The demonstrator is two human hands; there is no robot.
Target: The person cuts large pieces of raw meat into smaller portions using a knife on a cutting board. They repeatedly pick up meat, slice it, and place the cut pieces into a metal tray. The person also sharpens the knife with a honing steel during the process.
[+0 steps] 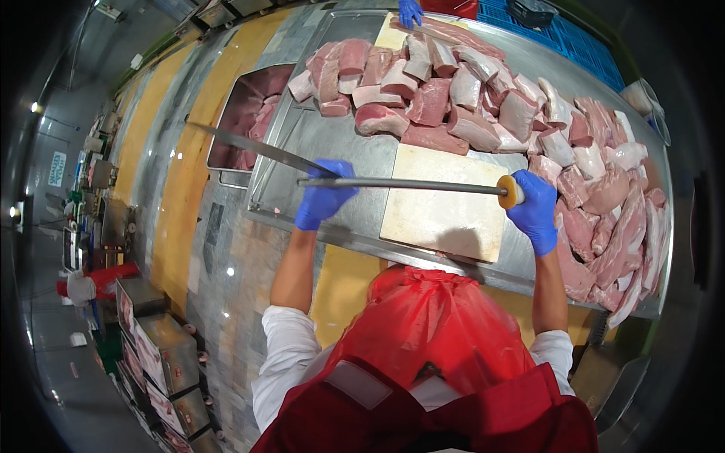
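My left hand [326, 195], in a blue glove, is closed around the handle of a long knife [257, 149], whose blade points out to the left. The gloved right hand [536, 215] grips a sharpening steel [423, 184] behind its pale yellow guard. The steel's rod runs leftward across to the knife, crossing it near my left hand; whether they touch I cannot tell. Below the rod lies a whitish cutting board [445, 208] with stains. Many blocks of pink meat [432, 102] with pale fat are heaped on the far side of the board.
The metal table [317, 151] also carries long meat strips [623, 241] at the right. A metal bin [220, 143] with meat stands off its left edge. Another person's gloved hand [410, 13] rests at the far side. Blue crates [578, 41] lie beyond; stacked metal bins [170, 355] stand lower left.
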